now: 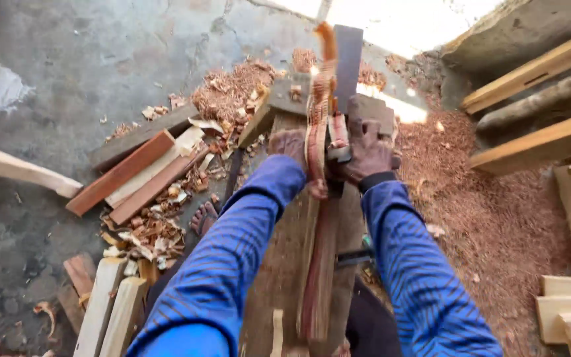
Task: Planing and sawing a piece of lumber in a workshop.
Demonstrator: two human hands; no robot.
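While both hands press on the hand plane (pixel 340 135), it sits on the edge of a reddish plank (pixel 318 264) standing on the workbench (pixel 275 264). Right hand (pixel 367 151) is clamped over the plane body; left hand (pixel 290 144) is closed against its near side, touching the right. A long curled shaving (pixel 324 73) rises out of the plane, partly hiding a dark flat blade (pixel 348 56) behind it. Bare foot (pixel 203 218) shows left of the bench. Loose offcuts (pixel 137 175) and pale slats (pixel 110 307) lie on the left, stacked boards (pixel 536 142) on the right. Sawdust (pixel 497 218) and chips (pixel 232 89) cover the grey concrete floor (pixel 67 73).
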